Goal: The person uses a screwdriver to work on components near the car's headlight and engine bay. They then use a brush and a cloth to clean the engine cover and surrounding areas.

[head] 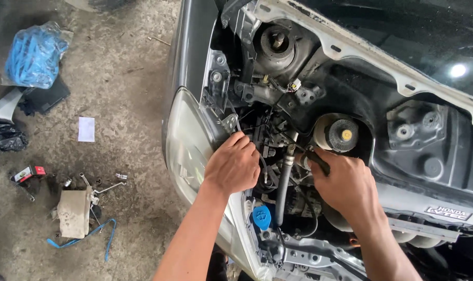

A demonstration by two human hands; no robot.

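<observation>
I look down into the open engine bay of a grey car. My left hand reaches in beside the headlight, its fingers curled on black wiring and hoses. Further right, my right hand grips a dark tool handle next to a metal pipe. A white reservoir with a black and yellow cap stands just behind that hand. Below the hands sits a blue filler cap. What my fingertips touch is hidden.
The strut tower and a white body rail lie at the back. On the concrete floor to the left lie wrenches and sockets, a cardboard piece, a blue strap, a blue bag and a paper slip.
</observation>
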